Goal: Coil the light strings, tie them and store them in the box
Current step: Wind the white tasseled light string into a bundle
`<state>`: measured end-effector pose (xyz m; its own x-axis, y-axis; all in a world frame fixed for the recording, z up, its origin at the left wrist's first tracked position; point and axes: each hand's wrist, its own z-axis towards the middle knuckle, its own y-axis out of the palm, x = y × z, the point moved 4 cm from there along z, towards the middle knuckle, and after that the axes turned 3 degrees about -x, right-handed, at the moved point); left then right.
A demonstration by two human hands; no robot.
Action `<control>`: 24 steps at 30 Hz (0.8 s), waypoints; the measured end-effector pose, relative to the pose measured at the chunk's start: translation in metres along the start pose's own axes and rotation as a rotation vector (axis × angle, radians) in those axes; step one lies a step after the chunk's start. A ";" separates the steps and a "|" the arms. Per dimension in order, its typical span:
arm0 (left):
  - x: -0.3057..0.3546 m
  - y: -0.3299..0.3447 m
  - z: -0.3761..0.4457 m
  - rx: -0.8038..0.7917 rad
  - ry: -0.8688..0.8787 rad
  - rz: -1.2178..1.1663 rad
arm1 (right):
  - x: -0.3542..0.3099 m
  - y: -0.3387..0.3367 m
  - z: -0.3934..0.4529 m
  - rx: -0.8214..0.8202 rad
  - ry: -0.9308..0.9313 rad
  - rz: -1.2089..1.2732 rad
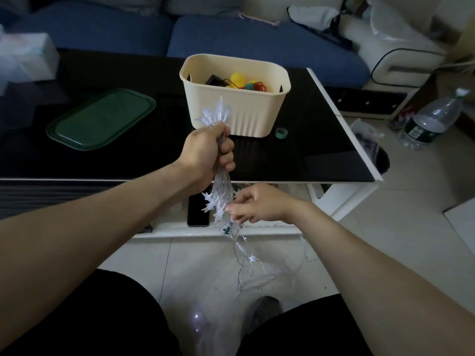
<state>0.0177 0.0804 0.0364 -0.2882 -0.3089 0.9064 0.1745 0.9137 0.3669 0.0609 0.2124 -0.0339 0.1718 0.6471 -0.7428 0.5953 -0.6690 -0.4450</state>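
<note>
The left hand [208,155] was clenched around the middle of a gathered bundle of clear-wired string lights with white plastic stars [221,199], held upright over the near edge of the glossy black glass coffee table [128,160], just in front of the cream plastic box [235,98]. The right hand [257,204] pinched the bundle's lower end, where loose wire trailed to the floor. The string looked light and limp, its stars brittle and snag-prone, best taken by the wire. A small green tape roll [281,132] sat beside the box.
</note>
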 end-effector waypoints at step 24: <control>0.016 -0.036 0.005 0.341 0.187 0.066 | 0.031 -0.040 -0.022 -0.004 0.198 0.107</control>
<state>0.0017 0.0440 0.0370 -0.1044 -0.2603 0.9599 -0.1452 0.9588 0.2442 0.0597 0.2672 -0.0276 0.3846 0.6322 -0.6726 0.5686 -0.7362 -0.3669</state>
